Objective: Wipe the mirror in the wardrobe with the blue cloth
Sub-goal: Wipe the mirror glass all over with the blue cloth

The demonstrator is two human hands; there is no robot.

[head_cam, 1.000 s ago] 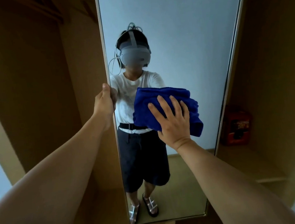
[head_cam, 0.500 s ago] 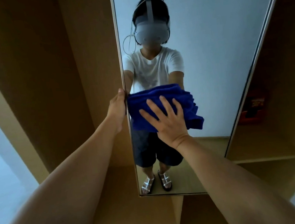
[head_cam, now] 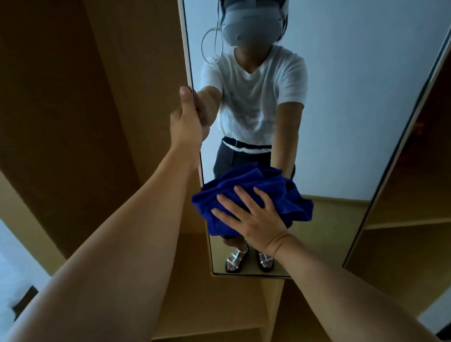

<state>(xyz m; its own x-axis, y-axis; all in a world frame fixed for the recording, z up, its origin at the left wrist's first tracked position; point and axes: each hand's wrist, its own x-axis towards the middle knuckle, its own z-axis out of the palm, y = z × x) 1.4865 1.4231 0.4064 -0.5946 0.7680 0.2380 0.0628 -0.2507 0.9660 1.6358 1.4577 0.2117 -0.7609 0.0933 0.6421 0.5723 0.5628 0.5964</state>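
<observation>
On mirror (head_cam: 349, 105): right hand (head_cam: 253, 220) flat on blue cloth (head_cam: 248, 196); left hand (head_cam: 187, 119) fingers grasp edge, mostly hidden.

Plain deep-blue cloth (head_cam: 251, 193), tan wardrobe (head_cam: 49, 104)

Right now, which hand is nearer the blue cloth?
Right. The right hand presses flat on the blue cloth against the mirror; the left hand grips the mirror's left edge, higher up.
</observation>
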